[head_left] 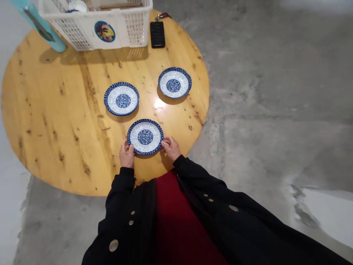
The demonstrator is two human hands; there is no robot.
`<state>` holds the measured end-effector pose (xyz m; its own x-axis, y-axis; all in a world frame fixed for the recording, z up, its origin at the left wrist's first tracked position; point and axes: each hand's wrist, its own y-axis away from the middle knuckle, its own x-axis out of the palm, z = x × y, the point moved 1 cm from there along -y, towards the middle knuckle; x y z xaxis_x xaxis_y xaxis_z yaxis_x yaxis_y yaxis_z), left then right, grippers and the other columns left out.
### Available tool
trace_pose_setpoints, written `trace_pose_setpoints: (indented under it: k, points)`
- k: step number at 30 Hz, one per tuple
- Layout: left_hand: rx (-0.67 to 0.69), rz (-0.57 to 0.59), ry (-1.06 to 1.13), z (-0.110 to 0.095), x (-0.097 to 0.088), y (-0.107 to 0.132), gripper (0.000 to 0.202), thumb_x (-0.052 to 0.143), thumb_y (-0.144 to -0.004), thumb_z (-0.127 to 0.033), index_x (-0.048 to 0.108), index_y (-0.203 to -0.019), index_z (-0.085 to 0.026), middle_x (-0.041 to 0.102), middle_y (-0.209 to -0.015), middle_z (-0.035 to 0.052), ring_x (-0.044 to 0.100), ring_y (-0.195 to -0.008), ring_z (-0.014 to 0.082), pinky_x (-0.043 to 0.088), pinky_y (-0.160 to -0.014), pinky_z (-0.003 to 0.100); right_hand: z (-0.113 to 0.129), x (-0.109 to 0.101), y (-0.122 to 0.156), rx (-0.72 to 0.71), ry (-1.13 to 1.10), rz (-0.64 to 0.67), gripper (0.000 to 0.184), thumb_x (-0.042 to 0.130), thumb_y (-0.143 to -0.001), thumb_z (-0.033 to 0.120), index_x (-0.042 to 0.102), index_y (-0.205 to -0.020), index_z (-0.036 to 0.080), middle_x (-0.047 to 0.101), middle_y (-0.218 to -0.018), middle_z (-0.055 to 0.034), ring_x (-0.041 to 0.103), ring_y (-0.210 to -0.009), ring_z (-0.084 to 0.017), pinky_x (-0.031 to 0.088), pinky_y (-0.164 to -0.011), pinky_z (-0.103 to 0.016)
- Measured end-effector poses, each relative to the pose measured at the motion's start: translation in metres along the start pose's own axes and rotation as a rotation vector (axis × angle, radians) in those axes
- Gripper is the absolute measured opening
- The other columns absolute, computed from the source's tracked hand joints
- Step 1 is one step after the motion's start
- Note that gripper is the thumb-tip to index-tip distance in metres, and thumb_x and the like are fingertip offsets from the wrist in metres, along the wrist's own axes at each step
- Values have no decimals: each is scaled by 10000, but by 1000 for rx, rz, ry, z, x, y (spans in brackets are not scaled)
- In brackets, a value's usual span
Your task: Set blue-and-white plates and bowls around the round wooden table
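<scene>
A blue-and-white patterned plate [145, 137] is at the near side of the round wooden table, between my two hands. My left hand [127, 154] grips its left rim, fingers curled at the edge. On the opposite rim, my right hand [171, 147] pinches the plate with thumb and fingers. Whether the plate rests fully on the wood or is slightly raised, I cannot tell. Two matching plates lie beyond it: one plate [121, 99] farther back and to the left, another plate [174, 82] farther back to the right. Neither hand touches those two.
The wooden table [60, 121] has a curved edge over a grey concrete floor [261, 110]. At its back stands a white plastic basket [118, 31] with dishes inside. A light-blue bottle-like object [56, 43] is left of it, and a black phone-like device [157, 35] with a strap lies right.
</scene>
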<state>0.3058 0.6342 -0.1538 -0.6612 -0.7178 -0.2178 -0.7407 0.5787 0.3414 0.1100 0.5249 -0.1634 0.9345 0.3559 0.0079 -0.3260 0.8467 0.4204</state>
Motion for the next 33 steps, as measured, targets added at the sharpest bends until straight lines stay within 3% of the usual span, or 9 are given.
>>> trace_pose_setpoints:
  k: [3,10,14,16,22,33]
  points:
    - [-56,-26,7,2,-2,4,552,639,-818,-421,570,-1281,-129,640,-750,10,601,-606,113,496,-521,201,-5,-9,9,68,-81,-31,398,689,-741,449,514,-1001,204,668,-753,-2,651,-602,-150,527,-510,-257]
    - [-67,52,-14,0,-5,2,371,598,-809,-461,632,-979,-133,597,-666,-12,598,-561,105,501,-507,195,-23,-50,31,117,-195,-308,238,669,-770,352,564,-904,185,684,-715,-10,643,-561,-116,510,-474,-214]
    - [-11,83,-85,0,3,-2,319,613,-779,-461,508,-675,-178,474,-577,-55,527,-520,94,513,-496,207,-30,-53,43,110,-213,-336,186,668,-778,308,584,-883,179,694,-722,-15,647,-566,-112,523,-493,-215]
    - [22,68,-127,0,5,-4,330,620,-764,-427,443,-614,-192,426,-541,-64,489,-498,90,509,-495,216,-32,-53,50,114,-211,-333,166,668,-774,284,596,-877,175,698,-726,-17,650,-570,-110,531,-507,-215]
    - [80,72,-108,6,4,-4,276,607,-743,-362,439,-599,-196,424,-513,-62,461,-482,93,460,-478,210,-32,-60,60,88,-175,-306,173,668,-774,286,601,-895,183,706,-743,-18,663,-603,-116,553,-546,-227]
    - [42,51,-32,10,4,-4,278,613,-725,-355,418,-601,-201,393,-528,-72,423,-499,82,476,-510,219,-24,-54,49,107,-150,-259,193,670,-765,300,600,-891,171,700,-749,-20,657,-596,-111,539,-533,-219]
